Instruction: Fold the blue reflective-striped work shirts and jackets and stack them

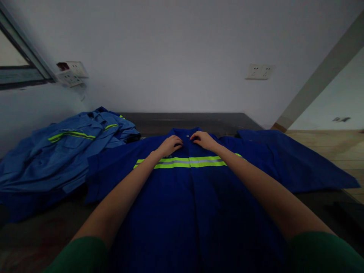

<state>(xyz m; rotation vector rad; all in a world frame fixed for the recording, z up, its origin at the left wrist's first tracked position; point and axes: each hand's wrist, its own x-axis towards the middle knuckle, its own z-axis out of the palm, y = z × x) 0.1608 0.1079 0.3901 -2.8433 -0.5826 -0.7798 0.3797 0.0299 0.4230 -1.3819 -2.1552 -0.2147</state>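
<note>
A dark blue jacket lies spread out front side up, its collar at the far end and its sleeves out to both sides. A yellow-green and grey reflective band crosses its chest. Just below the collar, my left hand rests on the left front, fingers bent and closed on something I cannot make out. My right hand is on the other side of the front opening, thumb and fingers curled together at the collar's edge; what they pinch is too small to tell.
Lighter blue clothes with reflective stripes lie heaped at the left. More blue cloth extends over the right side of the dark table. Behind stands a wall with sockets; a window frame is at upper left.
</note>
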